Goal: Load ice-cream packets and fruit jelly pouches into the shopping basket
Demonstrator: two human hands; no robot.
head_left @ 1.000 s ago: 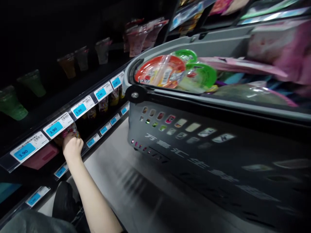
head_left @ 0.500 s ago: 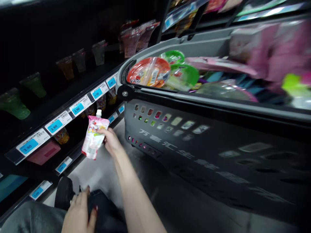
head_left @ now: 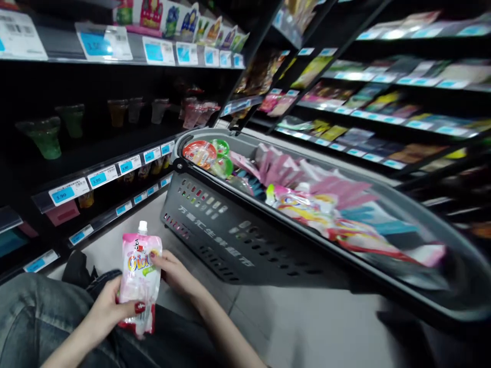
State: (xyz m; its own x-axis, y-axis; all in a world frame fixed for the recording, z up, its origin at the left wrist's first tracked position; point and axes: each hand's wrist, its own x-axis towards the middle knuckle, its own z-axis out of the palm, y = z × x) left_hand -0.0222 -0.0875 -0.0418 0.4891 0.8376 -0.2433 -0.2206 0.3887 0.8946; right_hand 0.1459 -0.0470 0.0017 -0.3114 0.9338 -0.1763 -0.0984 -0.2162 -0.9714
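Observation:
A pink and white drink pouch (head_left: 140, 276) with a white spout cap stands upright between my two hands, above my lap. My left hand (head_left: 111, 309) grips its lower left side, thumb across the front and the other fingers hidden behind. On the upper right edge, my right hand (head_left: 172, 271) pinches the pouch with its thumb in front. Just beyond my right hand is a dark grey shopping basket (head_left: 215, 245), filled with several packages. Inside it lie round red and green packs (head_left: 199, 152) and pink and white pouches (head_left: 307, 202).
On the left, a dark shelf (head_left: 126, 135) holds several cups of jelly (head_left: 72, 120) above a row of price tags (head_left: 97, 177). More shelves of packaged goods (head_left: 383, 107) rise behind the basket. Grey floor tiles (head_left: 299, 322) show below the basket.
My left hand has risen from my lap and taken hold of the pouch's lower side. The pouch has come closer and lower in my right hand. The view has tilted up, showing more shelves.

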